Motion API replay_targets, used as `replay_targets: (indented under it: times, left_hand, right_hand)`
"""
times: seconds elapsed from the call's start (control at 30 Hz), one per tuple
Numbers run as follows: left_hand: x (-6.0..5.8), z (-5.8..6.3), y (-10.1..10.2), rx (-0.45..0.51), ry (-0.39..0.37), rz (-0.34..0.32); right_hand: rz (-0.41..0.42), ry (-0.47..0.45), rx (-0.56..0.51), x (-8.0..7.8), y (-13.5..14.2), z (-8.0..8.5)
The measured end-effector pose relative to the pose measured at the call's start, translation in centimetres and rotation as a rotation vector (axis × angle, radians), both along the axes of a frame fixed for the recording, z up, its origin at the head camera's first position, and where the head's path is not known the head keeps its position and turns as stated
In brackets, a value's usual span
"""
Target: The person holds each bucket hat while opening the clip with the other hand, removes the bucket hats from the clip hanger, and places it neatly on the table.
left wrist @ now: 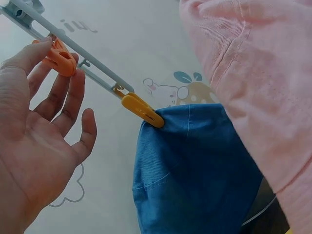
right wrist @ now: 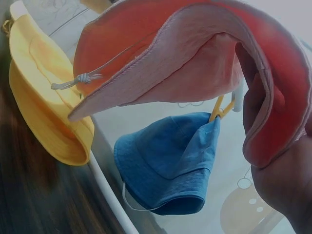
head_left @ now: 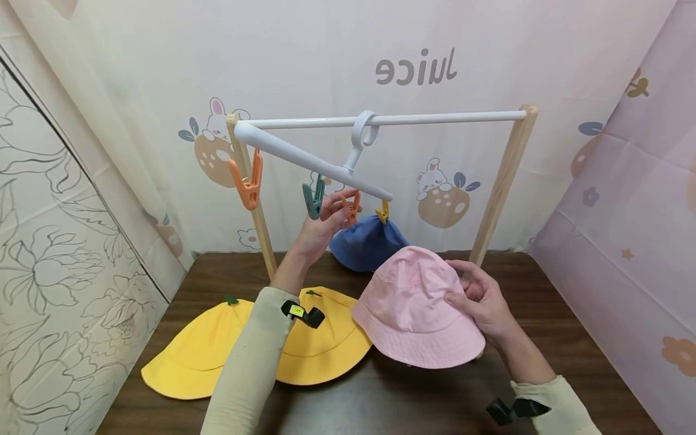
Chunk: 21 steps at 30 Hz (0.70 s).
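Fingers and thumb of my left hand (head_left: 328, 217) pinch an orange clothespin (left wrist: 59, 57) that hangs from the white hanger (head_left: 304, 158). A pink bucket hat (head_left: 415, 308) is gripped at its brim by my right hand (head_left: 484, 296), the thumb on the outer side and the fingers inside, partly hidden by the cloth. Just right of the left hand, a yellow clothespin (left wrist: 142, 110) clips the crown of a blue bucket hat (left wrist: 195, 165), which dangles below the hanger's end. The pink hat is held in front of the blue one.
Two yellow hats, one at the left (head_left: 198, 350) and one nearer the middle (head_left: 326, 344), lie on the dark wooden table (head_left: 348, 417). A wooden stand with a white rod (head_left: 451, 118) carries the hanger. Another orange clothespin (head_left: 249, 184) and a green one (head_left: 313, 199) hang further left.
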<state>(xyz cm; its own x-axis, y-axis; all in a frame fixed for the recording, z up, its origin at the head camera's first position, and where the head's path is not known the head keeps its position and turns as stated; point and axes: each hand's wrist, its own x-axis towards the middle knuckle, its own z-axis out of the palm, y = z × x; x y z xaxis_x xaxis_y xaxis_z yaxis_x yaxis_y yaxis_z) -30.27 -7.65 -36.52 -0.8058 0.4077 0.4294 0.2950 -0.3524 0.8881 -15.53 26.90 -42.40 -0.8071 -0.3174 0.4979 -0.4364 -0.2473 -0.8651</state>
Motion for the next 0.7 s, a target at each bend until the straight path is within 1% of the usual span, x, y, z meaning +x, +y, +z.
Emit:
replay_targets:
  times: [0.3,0.5,0.63,0.7]
  left_hand:
    - [0.07,-0.14,-0.04,-0.008,0.011,-0.004]
    - [0.19,-0.26,-0.05,-0.001,0.0,0.005]
    - [0.21,-0.3,-0.07,-0.004,-0.004,0.002]
    - [0.19,-0.28,-0.07,-0.009,-0.003,0.001]
  right_hand:
    - [0.057,0.085,0.019,0.15,0.46,-0.1]
    - [0.078,0.066,0.018,0.28,0.62,0.03]
    - [0.128,0.096,-0.019,0.21,0.43,-0.3]
    - [0.148,0.09,-0.022,0.18,0.36,-0.57]
